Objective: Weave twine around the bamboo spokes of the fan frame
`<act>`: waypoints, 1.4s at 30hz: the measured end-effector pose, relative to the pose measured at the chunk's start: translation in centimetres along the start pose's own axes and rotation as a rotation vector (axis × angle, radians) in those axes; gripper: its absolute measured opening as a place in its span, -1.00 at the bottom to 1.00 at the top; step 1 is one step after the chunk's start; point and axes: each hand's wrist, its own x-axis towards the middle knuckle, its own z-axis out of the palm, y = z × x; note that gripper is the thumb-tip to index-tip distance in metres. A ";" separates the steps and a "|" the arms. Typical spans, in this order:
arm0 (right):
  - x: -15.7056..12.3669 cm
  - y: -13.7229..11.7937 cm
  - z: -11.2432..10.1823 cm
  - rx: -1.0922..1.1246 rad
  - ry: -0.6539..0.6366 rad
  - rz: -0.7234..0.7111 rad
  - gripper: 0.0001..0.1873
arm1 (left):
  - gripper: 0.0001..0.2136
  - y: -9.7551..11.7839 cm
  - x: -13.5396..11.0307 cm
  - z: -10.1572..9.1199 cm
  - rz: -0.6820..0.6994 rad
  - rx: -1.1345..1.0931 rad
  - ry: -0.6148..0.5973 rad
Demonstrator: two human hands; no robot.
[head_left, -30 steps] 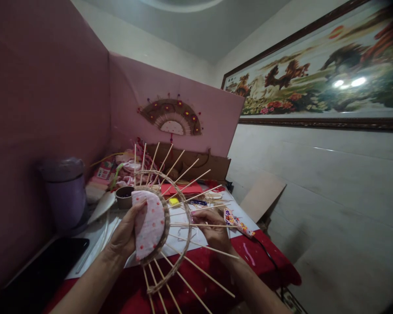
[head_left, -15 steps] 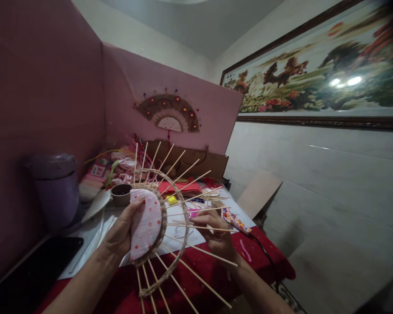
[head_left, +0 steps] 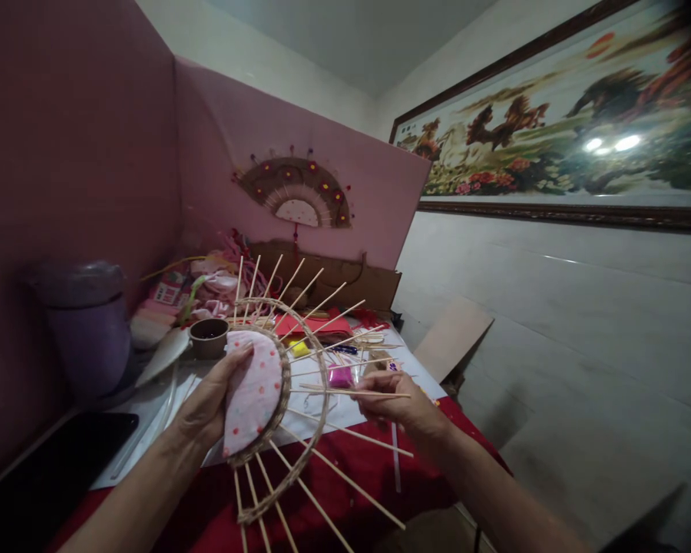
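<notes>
Red-draped table [head_left: 374, 468] | left grip [head_left: 212, 401] pinching fan frame [head_left: 285, 384] by dotted panel [head_left: 254, 393] | right grip [head_left: 400, 401] beside sticks [head_left: 351, 432], hold unclear

A: Readable text? Quick.
B: None legible. Pink packet [head_left: 176, 279], back left: pale label [head_left: 166, 293] with what looks like print, too small and blurred to read.
A: Wall?
B: Framed picture [head_left: 512, 157]: small dark marks [head_left: 408, 130], upper left corner, maybe characters. Can't make them out.
A: Brands, numbers, signs?
B: None I can read.

Red tablecloth [head_left: 368, 470] — white sheet [head_left: 341, 412] atop
</notes>
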 end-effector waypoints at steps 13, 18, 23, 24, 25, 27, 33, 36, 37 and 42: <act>-1.1 -0.3 -0.4 0.227 0.026 0.187 -0.91 | -0.87 0.2 0.1 -0.3 -0.019 0.036 -0.035; -1.7 -0.4 -1.1 0.044 0.032 0.199 -0.94 | -0.87 0.3 -0.2 -0.3 0.053 0.142 -0.119; -2.7 2.4 0.1 -0.456 0.329 -0.090 -0.87 | -0.90 -0.1 -0.5 0.3 0.145 0.226 -0.114; -3.0 2.8 0.6 -0.609 0.407 -0.233 -0.87 | -0.90 -0.2 -0.5 0.4 0.159 0.238 -0.107; -3.3 3.1 1.1 -0.783 0.468 -0.391 -0.88 | -0.89 -0.4 -0.6 0.5 0.171 0.243 -0.097; -3.7 3.1 1.9 -1.111 0.532 -0.684 -0.84 | -0.87 -0.6 -0.6 0.7 0.190 0.237 -0.079; -3.2 1.6 3.9 -1.308 0.314 -1.043 -0.76 | -0.88 -0.7 -0.7 0.7 0.160 0.195 -0.091; -2.8 1.1 4.2 -1.227 0.181 -1.012 -0.79 | -0.90 -0.6 -0.8 0.8 0.163 0.196 -0.082; -2.8 1.0 4.2 -1.202 0.151 -0.991 -0.80 | -0.90 -0.5 -0.9 0.8 0.169 0.196 -0.075; -3.1 0.3 4.0 -1.127 0.194 -0.878 -0.80 | -0.88 -0.5 -0.9 1.0 0.188 0.180 -0.071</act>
